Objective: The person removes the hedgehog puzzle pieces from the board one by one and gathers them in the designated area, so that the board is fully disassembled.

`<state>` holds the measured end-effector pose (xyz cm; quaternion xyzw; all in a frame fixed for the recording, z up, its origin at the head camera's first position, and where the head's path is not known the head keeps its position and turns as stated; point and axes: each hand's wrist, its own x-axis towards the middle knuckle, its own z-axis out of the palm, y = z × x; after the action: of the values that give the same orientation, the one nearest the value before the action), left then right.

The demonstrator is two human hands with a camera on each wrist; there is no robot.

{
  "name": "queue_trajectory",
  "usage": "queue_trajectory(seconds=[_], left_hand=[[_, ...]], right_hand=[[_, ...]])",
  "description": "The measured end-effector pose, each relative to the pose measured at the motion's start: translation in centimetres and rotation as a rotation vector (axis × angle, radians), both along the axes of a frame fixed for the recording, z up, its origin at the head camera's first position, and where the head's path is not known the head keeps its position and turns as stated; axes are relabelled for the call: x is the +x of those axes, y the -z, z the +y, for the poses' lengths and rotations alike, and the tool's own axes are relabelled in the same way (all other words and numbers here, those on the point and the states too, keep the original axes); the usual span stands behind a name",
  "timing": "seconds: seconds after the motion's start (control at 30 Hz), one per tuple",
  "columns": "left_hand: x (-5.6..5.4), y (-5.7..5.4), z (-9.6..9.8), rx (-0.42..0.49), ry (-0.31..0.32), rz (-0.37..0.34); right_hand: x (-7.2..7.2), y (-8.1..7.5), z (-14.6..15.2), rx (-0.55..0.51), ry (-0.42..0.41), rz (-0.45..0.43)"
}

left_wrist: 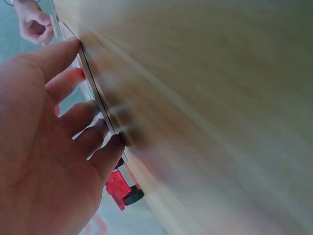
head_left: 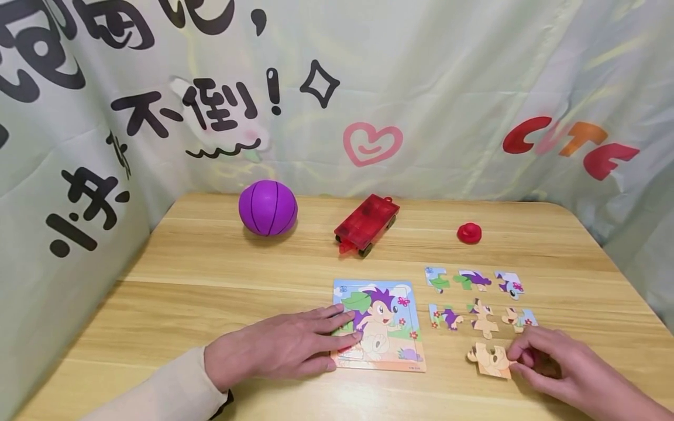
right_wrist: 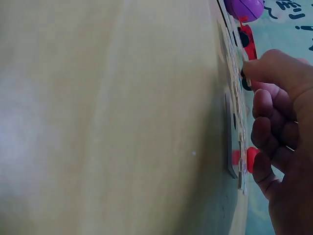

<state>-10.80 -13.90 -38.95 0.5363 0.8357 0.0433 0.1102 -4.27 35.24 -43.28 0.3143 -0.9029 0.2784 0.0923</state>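
Observation:
A square puzzle board (head_left: 416, 327) printed with a purple-haired hedgehog lies flat on the table. My left hand (head_left: 286, 345) rests on its left edge, fingers spread and fairly straight over the picture. In the left wrist view the fingertips of the left hand (left_wrist: 63, 132) meet the board's edge. To the right of the board, my right hand (head_left: 558, 365) pinches a beige jigsaw piece (head_left: 492, 361) between thumb and index finger. The other fingers of the right hand (right_wrist: 279, 112) curl inward. Beyond it lie more loose pieces in two rows, among them a beige-and-purple jigsaw piece (head_left: 481, 318).
Along the back of the wooden table (head_left: 200, 263) sit a purple ball (head_left: 268, 207), a red toy wagon (head_left: 368, 223) with black wheels and a small red hat-shaped thing (head_left: 470, 233). A pale printed curtain (head_left: 432, 88) hangs behind and at the sides.

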Motion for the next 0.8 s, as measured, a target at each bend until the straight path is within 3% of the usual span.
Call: queue_trajectory(seconds=[0.8], left_hand=[[-0.05,0.12,-0.05,0.000,-0.003,-0.015]], right_hand=[[-0.45,0.22,0.69,0.117,0.037,-0.153]])
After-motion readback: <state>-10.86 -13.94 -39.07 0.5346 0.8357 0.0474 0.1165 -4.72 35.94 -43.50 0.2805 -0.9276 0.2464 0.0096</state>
